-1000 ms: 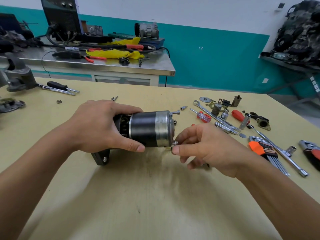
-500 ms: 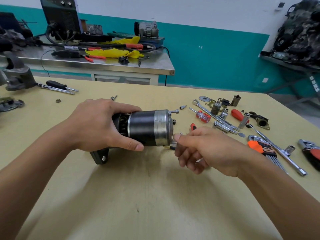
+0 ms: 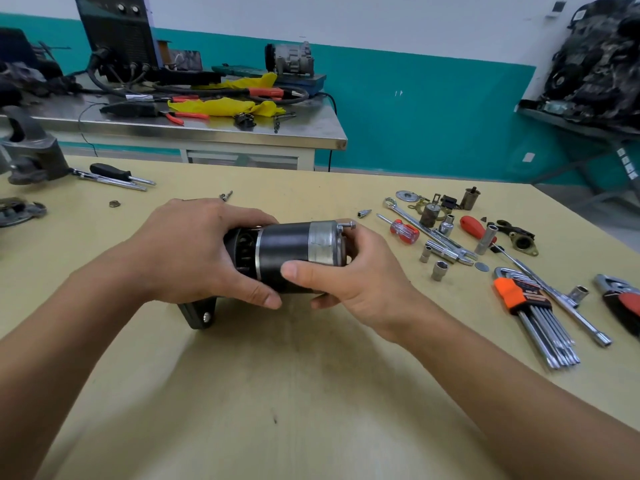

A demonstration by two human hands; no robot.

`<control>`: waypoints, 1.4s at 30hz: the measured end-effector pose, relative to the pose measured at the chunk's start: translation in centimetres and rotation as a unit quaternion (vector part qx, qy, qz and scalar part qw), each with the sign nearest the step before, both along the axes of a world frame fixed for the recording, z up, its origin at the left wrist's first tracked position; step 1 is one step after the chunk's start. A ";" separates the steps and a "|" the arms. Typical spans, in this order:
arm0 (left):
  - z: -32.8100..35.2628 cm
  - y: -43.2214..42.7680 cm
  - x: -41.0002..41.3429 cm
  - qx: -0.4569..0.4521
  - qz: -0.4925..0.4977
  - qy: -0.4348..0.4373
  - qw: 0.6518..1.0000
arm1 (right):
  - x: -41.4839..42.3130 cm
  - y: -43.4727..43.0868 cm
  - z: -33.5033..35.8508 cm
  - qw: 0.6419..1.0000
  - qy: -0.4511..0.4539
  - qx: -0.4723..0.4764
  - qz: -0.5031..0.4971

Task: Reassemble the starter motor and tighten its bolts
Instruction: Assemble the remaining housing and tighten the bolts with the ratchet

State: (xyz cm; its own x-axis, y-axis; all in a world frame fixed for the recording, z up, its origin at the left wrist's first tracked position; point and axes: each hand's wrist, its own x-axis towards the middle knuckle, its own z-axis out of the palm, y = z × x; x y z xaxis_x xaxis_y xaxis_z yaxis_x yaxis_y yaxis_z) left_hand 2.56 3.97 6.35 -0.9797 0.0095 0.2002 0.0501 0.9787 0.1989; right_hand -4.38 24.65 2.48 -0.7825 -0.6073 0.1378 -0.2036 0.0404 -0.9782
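The starter motor, a black cylinder with a silver end cap, lies on its side on the yellow table. A long bolt sticks out of the cap's upper far edge. My left hand grips the motor's open left end, above a black mounting lug. My right hand wraps the silver cap end, thumb laid across the black body. The bolt at the cap's lower near edge is hidden by my right hand.
To the right lie a red screwdriver, a spanner, several sockets, an orange hex key set, a T-handle wrench and small parts. A vise and a black screwdriver sit at the far left.
My right hand left the small bolt at the cap's lower edge and closed round the motor's cap end. My left hand kept its grip.
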 end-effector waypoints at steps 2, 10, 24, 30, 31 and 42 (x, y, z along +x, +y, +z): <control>-0.1 -0.3 0.0 -0.014 0.004 -0.015 1.000 | 0.1 0.3 0.1 1.000 0.014 -0.009 -0.014; -0.5 -2.7 0.2 0.154 -0.006 -0.026 0.988 | -1.2 5.5 1.3 0.999 0.023 -0.004 -0.044; -1.9 -4.8 -0.2 0.255 -0.079 0.037 0.963 | -2.0 5.7 0.5 0.993 -0.008 0.112 0.038; -2.2 -3.2 -0.6 0.464 -0.090 0.064 0.879 | -2.3 5.9 0.1 0.989 0.032 0.147 0.009; -2.2 -2.7 -0.7 0.501 -0.089 0.070 0.858 | -2.3 6.0 0.0 0.987 0.043 0.154 0.008; -0.4 2.6 -0.3 0.761 0.064 0.096 0.638 | -2.3 6.1 0.0 0.977 0.095 0.193 -0.003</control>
